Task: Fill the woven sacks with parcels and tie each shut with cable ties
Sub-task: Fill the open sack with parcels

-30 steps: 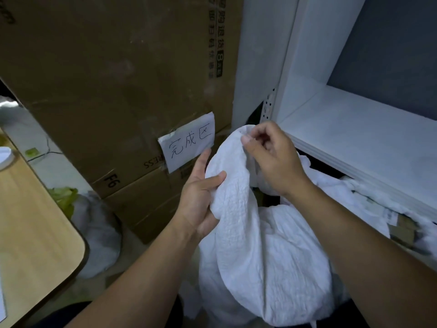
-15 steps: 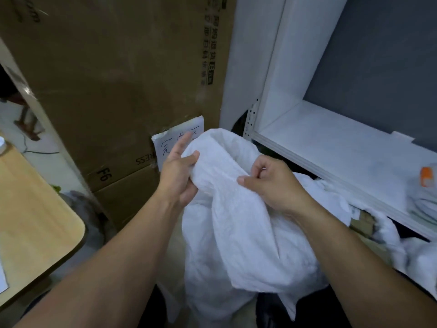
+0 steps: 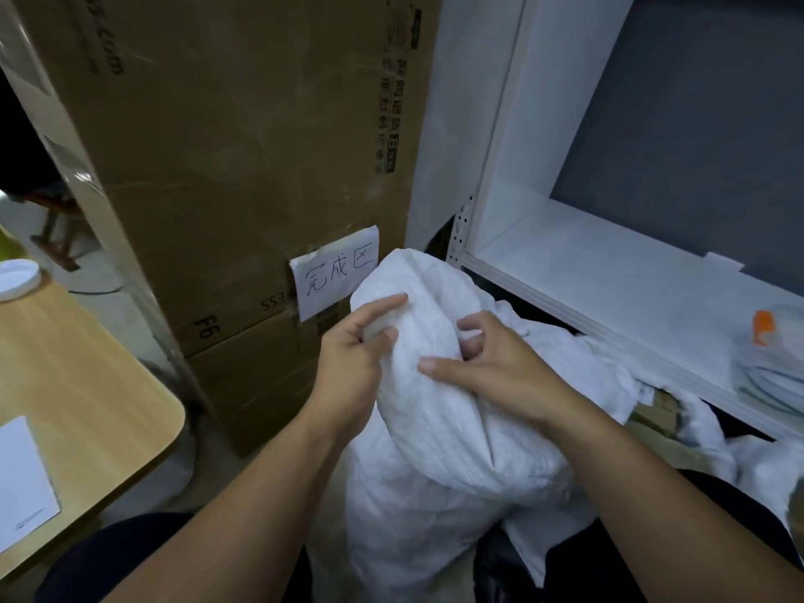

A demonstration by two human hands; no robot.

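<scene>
Towering behind everything, the cardboard box (image 3: 243,167) fills the upper left of the view, with a white shelf unit (image 3: 609,272) to its right and a wooden table (image 3: 65,385) at the lower left. A paper label (image 3: 337,272) with handwritten characters is stuck low on the box, probably marking a drop zone.

Between box and shelf stands the white woven sack (image 3: 435,450), just in front of the person's lap. Its long axis runs roughly upright, leaning slightly left and away, with the crumpled top end pointing up toward the label. No open mouth shows, and I cannot tell whether any parcels are inside.

The left hand (image 3: 352,367) grips the sack's upper left side, thumb and curled fingers pinching a fold of fabric. The right hand (image 3: 487,363) rests on the upper right, fingers loosely spread and half curled, thumb laid across the front. Held from both sides like this, the limp cloth likely stays up while the person feels for the opening. No cable tie is visible.
</scene>
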